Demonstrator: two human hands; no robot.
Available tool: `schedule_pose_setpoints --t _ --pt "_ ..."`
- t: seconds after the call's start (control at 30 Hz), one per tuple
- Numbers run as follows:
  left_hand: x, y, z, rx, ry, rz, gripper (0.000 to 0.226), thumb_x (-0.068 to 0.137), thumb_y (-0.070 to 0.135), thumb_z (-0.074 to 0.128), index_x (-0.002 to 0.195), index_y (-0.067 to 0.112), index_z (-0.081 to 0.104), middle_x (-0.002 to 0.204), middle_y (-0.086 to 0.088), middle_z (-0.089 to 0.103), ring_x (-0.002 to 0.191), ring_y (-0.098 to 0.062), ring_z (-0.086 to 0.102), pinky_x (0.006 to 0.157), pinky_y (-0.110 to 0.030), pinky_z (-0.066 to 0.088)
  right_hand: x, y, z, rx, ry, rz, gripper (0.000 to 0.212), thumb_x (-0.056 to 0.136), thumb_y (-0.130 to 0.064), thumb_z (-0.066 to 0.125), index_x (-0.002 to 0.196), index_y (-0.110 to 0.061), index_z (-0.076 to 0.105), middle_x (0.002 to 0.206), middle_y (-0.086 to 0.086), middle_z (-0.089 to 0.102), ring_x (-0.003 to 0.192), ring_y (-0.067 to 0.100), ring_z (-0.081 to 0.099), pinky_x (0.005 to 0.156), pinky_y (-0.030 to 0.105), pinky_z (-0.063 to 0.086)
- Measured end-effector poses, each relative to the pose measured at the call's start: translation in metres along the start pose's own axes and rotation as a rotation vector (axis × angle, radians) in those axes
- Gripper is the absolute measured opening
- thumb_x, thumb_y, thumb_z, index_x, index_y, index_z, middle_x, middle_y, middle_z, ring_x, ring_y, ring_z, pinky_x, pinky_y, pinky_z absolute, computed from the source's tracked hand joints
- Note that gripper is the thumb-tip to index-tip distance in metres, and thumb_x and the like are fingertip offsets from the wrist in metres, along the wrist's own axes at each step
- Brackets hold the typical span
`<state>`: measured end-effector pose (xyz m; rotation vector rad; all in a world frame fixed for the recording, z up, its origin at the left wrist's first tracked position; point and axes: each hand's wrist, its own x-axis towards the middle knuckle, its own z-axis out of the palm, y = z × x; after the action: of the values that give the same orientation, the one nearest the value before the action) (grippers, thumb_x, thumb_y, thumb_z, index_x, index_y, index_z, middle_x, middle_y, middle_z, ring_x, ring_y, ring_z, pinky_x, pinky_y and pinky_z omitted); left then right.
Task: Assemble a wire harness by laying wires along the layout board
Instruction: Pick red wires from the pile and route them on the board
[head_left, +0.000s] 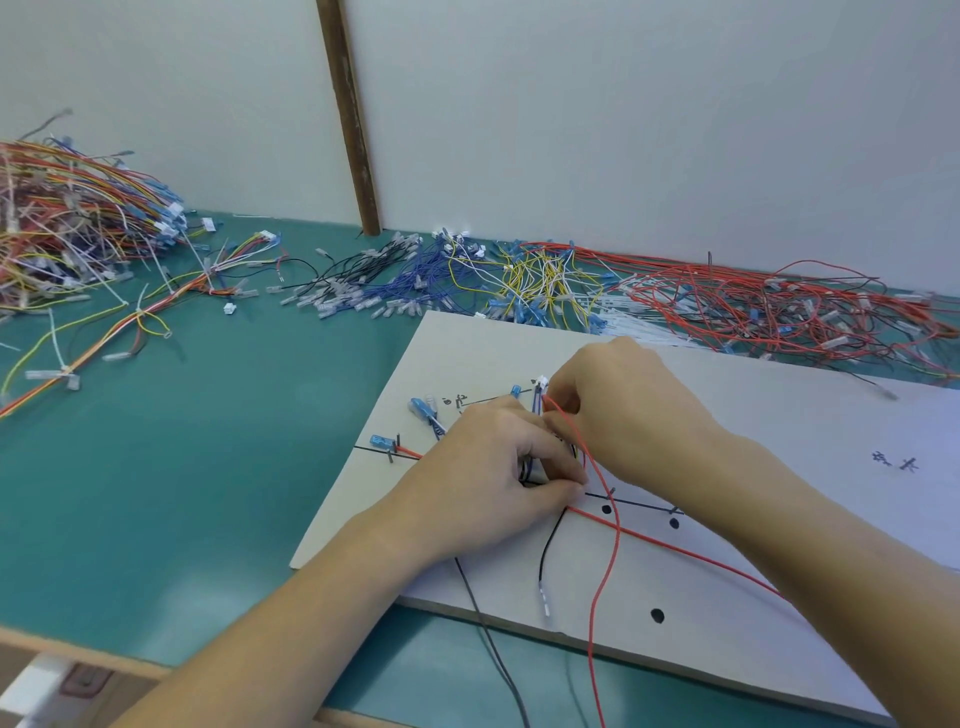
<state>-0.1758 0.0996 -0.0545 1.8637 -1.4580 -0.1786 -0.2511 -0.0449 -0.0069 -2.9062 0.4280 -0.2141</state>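
Note:
A pale layout board (753, 597) with drawn black lines and short pegs lies on the green table. My left hand (483, 478) rests on the board and pinches a bunch of wires at the line junction. My right hand (623, 410) sits just behind it, its curled fingers pinching a red wire (605, 566) near a white connector (542, 383). The red wire trails toward me over the board's front edge. A second red wire (691, 555) runs right under my right forearm. A black wire (546, 551) hangs loose on the board. Blue terminals (383, 442) lie at the board's left end.
Loose wires lie along the wall: a black and blue heap (384, 280), a yellow and white heap (540, 286), a red heap (769, 306). A big mixed bundle (67, 218) fills the far left. A dark cable (493, 654) runs off the table's front edge.

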Motion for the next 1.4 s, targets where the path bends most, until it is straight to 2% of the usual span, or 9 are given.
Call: schedule_pose_setpoints --t 0.13,0.27,0.37,0.63,0.83,0.97,1.1,1.2,1.4 --pt "-0.001 -0.001 0.001 -0.013 0.027 -0.017 0.010 0.079 0.020 0.082 0.076 0.029 0.080 0.075 0.029 0.068 0.093 -0.005 0.054 0.084 -0.015 0.040 -0.014 -0.007 0.006 -0.069 0.035 -0.041 0.017 0.088 -0.026 0.062 0.081 -0.014 0.070 0.084 0.008 0.065 0.082 0.034 0.058 0.060 0.035 0.046" --pt "-0.002 0.000 0.003 0.003 0.056 -0.052 0.007 0.077 0.024 0.086 0.078 0.030 0.083 0.078 0.024 0.072 0.099 -0.006 0.055 0.087 -0.017 0.043 -0.026 -0.004 0.006 -0.037 0.060 -0.039 0.016 0.094 -0.029 0.060 0.093 -0.021 0.074 0.091 0.004 0.069 0.093 0.029 0.057 0.076 0.043 0.049" --pt "-0.003 0.000 0.002 -0.036 0.109 -0.114 0.011 0.072 0.024 0.089 0.074 0.032 0.082 0.080 0.029 0.068 0.099 -0.004 0.059 0.080 -0.011 0.042 -0.034 -0.004 0.006 0.035 0.087 -0.013 0.017 0.095 -0.032 0.061 0.093 -0.022 0.075 0.089 0.005 0.069 0.093 0.028 0.057 0.076 0.042 0.050" --pt "-0.005 0.004 -0.005 -0.145 0.219 -0.155 0.009 0.069 0.015 0.063 0.072 0.023 0.063 0.074 0.009 0.070 0.073 -0.012 0.065 0.068 -0.026 0.051 -0.049 -0.005 0.020 0.074 0.159 -0.049 0.023 0.098 -0.033 0.053 0.088 -0.025 0.073 0.082 -0.005 0.066 0.086 0.021 0.049 0.072 0.040 0.045" --pt "-0.002 0.001 -0.002 -0.061 0.257 -0.189 0.026 0.074 0.012 0.061 0.077 0.037 0.068 0.081 0.019 0.071 0.091 -0.003 0.060 0.082 -0.022 0.043 -0.064 -0.010 0.030 0.163 0.277 -0.018 0.011 0.091 -0.024 0.069 0.096 -0.023 0.078 0.085 -0.007 0.074 0.089 0.023 0.058 0.071 0.040 0.050" --pt "-0.002 -0.001 -0.001 -0.031 0.225 -0.182 0.026 0.078 0.016 0.061 0.087 0.034 0.077 0.086 0.024 0.072 0.099 0.000 0.060 0.080 -0.007 0.037 -0.075 -0.013 0.037 0.205 0.297 -0.017 0.011 0.088 -0.016 0.071 0.091 -0.025 0.077 0.085 -0.010 0.074 0.088 0.023 0.058 0.069 0.043 0.052" --pt "-0.001 -0.002 0.000 0.023 0.185 -0.136 0.025 0.086 0.013 0.072 0.099 0.032 0.081 0.092 0.051 0.058 0.104 0.003 0.054 0.083 0.000 0.033 -0.087 -0.015 0.042 0.204 0.352 -0.047 0.016 0.086 -0.012 0.078 0.092 -0.027 0.078 0.092 -0.015 0.074 0.090 0.022 0.059 0.072 0.038 0.056" --pt "-0.001 -0.004 0.001 0.054 0.157 -0.121 0.023 0.089 0.017 0.074 0.106 0.032 0.080 0.081 0.045 0.058 0.105 0.003 0.052 0.087 0.001 0.031 -0.093 -0.018 0.046 0.165 0.398 -0.070 0.020 0.083 -0.010 0.083 0.093 -0.027 0.080 0.094 -0.012 0.075 0.089 0.025 0.062 0.072 0.038 0.058" --pt "-0.001 -0.007 0.004 0.093 0.118 -0.103 0.026 0.092 0.024 0.073 0.116 0.033 0.078 0.092 0.037 0.055 0.111 -0.003 0.050 0.092 -0.002 0.031 -0.104 -0.021 0.053 0.113 0.443 -0.042 0.008 0.083 -0.013 0.083 0.086 -0.020 0.079 0.099 -0.010 0.074 0.094 0.026 0.061 0.069 0.039 0.058"
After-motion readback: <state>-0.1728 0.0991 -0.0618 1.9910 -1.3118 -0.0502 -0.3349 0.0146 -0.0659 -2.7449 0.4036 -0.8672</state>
